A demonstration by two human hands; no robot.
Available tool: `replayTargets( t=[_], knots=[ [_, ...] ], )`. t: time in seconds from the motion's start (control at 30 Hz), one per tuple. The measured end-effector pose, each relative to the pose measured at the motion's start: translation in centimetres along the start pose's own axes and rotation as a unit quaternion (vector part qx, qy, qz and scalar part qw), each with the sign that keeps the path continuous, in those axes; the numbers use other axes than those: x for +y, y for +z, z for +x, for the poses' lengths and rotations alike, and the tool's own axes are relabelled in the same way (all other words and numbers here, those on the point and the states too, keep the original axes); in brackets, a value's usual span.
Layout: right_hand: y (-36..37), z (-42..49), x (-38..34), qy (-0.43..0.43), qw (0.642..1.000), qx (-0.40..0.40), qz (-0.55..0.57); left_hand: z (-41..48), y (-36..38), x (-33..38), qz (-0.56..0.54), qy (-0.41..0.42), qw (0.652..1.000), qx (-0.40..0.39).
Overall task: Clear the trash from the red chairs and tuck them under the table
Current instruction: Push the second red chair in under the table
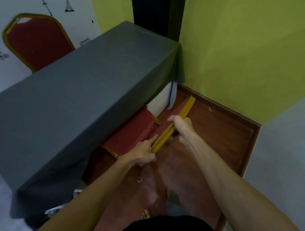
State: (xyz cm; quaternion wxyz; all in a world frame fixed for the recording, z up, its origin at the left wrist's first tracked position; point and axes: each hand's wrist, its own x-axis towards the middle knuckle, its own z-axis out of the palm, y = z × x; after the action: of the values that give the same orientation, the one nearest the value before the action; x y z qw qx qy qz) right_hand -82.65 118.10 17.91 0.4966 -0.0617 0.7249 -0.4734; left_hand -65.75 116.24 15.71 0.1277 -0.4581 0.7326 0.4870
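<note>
A red chair with a gold frame stands at the near side of the table [81, 96], which is draped in a grey cloth. Its dotted red seat [131, 133] lies partly under the cloth edge. Both hands hold the top of its backrest [176, 116]: my left hand [142, 154] grips the near end of the gold rim, and my right hand [181, 127] is closed over the rim further along. No trash shows on the seat. A second red chair [36, 40] stands at the table's far side, against the white patterned wall.
A green wall [241, 58] closes the right side, with a dark pillar [156, 10] behind the table. The floor [209, 136] is reddish wood with small white scraps [139, 180]. My bare foot [145, 214] is below. Papers [53, 211] lie under the table's near corner.
</note>
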Motion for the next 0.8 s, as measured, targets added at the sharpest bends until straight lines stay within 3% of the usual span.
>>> replayTargets(
  t=[0.47,0.8],
  knots=[
    [6.8,1.0,-1.6,0.035,0.993,-0.111,0.030,-0.4,-6.4,-3.2,-0.034,-0.074,0.997,-0.013],
    [6.7,1.5,-0.9,0.008,0.993,-0.116,-0.008,-0.7,-5.4,-3.2,-0.072,-0.090,0.993,0.023]
  ],
)
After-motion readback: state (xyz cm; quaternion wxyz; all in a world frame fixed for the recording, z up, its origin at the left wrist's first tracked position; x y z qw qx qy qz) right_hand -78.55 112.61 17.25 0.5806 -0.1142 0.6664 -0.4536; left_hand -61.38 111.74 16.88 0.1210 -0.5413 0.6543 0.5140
